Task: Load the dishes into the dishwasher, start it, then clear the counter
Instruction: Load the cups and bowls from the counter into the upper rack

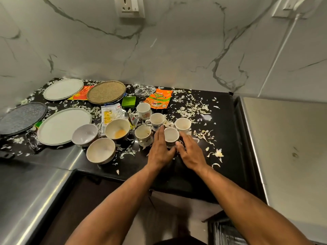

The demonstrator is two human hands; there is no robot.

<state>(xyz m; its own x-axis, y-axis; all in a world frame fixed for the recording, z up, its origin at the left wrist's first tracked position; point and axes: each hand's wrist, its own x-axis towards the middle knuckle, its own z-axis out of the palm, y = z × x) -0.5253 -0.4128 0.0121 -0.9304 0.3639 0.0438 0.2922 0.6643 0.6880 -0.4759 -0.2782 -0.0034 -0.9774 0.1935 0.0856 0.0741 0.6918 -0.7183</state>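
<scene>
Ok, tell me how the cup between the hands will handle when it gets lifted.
The cup looks like glazed ceramic, so probably rigid, fragile and somewhat slick. It stands upright with a wide mouth, so it should not tip easily. The left hand and right hand flank it; neighbouring cups stand close, so it may knock them. Scraps litter the counter around it.

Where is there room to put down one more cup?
The steel counter in front of the bowls is bare. The dark edge right of the hands holds only peel scraps. Around the cups and plates it is crowded.
</scene>
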